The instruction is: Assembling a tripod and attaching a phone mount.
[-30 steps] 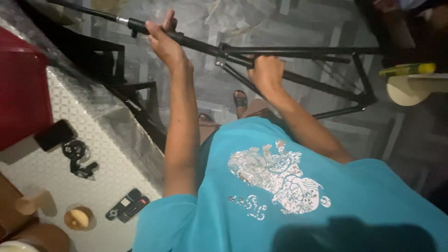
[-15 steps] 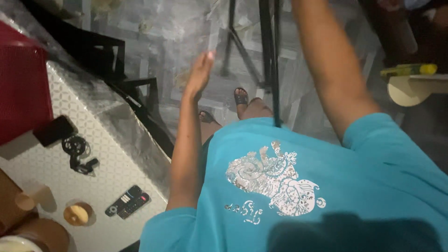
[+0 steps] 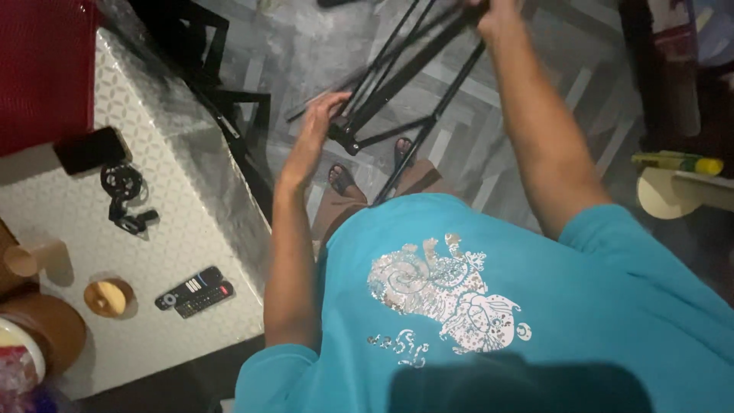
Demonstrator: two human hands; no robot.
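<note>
Right hand (image 3: 498, 11) cut off at top edge, grip closed on black stand (image 3: 397, 76); left hand (image 3: 315, 126) open-fingered, touching its blurred hub

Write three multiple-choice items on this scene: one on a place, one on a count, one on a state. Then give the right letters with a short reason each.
1. Where do the black remote controls lie?
A. on the grey patterned floor
B. on the white patterned table
C. on the teal shirt

2. How many remote controls lie side by side?
A. two
B. four
C. five

3. How does the left hand stand at the black metal folding stand?
A. clenched in a fist far from it
B. fingers spread, at the joint of its thin legs
C. flat on the table

Answers:
1 B, they rest on the tabletop near a small round wooden piece.
2 A, one pair shows.
3 B, the fingers are spread by the joint, while the right hand grips the stand higher up.
</note>
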